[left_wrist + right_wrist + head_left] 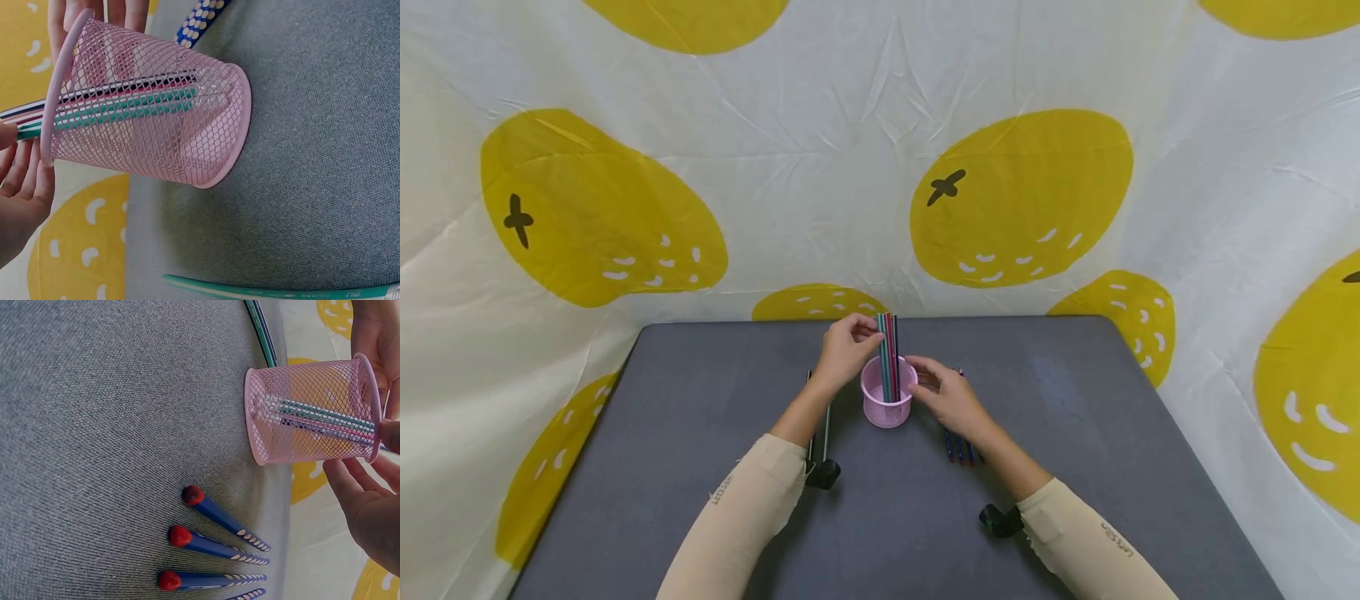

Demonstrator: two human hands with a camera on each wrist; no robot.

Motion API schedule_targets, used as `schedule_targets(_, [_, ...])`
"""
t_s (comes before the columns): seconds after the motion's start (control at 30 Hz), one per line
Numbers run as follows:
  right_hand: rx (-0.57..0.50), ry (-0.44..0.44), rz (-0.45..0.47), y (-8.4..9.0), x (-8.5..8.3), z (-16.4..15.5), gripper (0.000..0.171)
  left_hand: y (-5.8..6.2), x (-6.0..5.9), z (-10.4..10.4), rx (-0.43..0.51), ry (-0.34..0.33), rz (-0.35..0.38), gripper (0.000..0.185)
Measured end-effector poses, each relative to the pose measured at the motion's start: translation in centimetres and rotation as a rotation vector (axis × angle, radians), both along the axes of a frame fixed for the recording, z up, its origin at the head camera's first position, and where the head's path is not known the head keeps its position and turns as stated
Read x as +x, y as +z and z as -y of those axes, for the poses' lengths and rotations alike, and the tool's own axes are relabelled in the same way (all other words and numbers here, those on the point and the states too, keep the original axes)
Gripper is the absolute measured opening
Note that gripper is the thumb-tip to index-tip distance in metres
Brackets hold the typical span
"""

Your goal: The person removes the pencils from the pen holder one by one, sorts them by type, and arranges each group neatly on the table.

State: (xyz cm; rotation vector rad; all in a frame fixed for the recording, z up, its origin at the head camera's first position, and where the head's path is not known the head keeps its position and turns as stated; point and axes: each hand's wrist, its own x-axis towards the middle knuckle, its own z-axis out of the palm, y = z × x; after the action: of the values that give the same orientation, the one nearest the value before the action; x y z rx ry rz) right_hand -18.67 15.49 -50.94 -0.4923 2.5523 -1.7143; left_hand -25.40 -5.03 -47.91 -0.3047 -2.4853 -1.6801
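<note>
Striped pencils (885, 358), mesh-veiled in pink cup (887, 414); blue pencils (215, 545), partly hidden

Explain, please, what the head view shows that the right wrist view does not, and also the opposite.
Only the head view shows the beige sleeves. Only the right wrist view shows the pale dots along the blue pencils. Both show the pink mesh cup, the striped pencils inside it, the left hand and the right hand.
</note>
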Motion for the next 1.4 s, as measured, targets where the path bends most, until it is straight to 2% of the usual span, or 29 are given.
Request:
schedule_targets(0.27, [0.000, 0.023, -0.001, 3.3, 1.4, 0.5, 0.044, 0.5, 0.0, -0.1, 0.020, 0.039, -0.019, 0.018])
schedule_targets(0.37, [0.011, 0.021, -0.017, 3.5, 1.6, 0.5, 0.043, 1.0, 0.2, 0.0, 0.052, 0.034, -0.017, 0.018])
schedule_targets(0.47, [0.008, 0.026, -0.031, 3.4, 1.5, 0.4, 0.043, 1.9, 0.4, 0.3, 0.129, 0.010, -0.019, 0.018])
schedule_targets(0.63, [0.002, 0.034, -0.004, 3.5, 1.2, 0.4, 0.045, 3.8, 0.7, 1.0, 0.236, -0.016, -0.070, 0.018])
schedule_targets(0.87, [0.026, 0.009, -0.017, 0.0, -0.4, -0.3, 0.046, 7.1, 1.5, 3.1, 0.333, -0.027, -0.155, 0.021])
schedule_targets(0.97, [0.024, 0.008, -0.026, -0.1, -0.4, -0.3, 0.046, 8.3, 1.8, 4.2, 0.356, -0.019, -0.187, 0.022])
schedule_targets(1.07, [0.017, 0.014, -0.026, -0.1, -0.5, -0.3, 0.046, 9.1, 2.0, 5.6, 0.333, 0.008, -0.205, 0.023])
schedule_targets(1.2, [0.012, 0.012, -0.016, -0.2, -0.5, -0.4, 0.046, 9.0, 2.1, 7.5, 0.239, 0.044, -0.188, 0.023])
schedule_targets(1.4, [-0.002, 0.004, -0.019, -0.4, -0.5, -0.3, 0.047, 6.8, 2.2, 10.3, 0.085, 0.079, -0.088, 0.023])
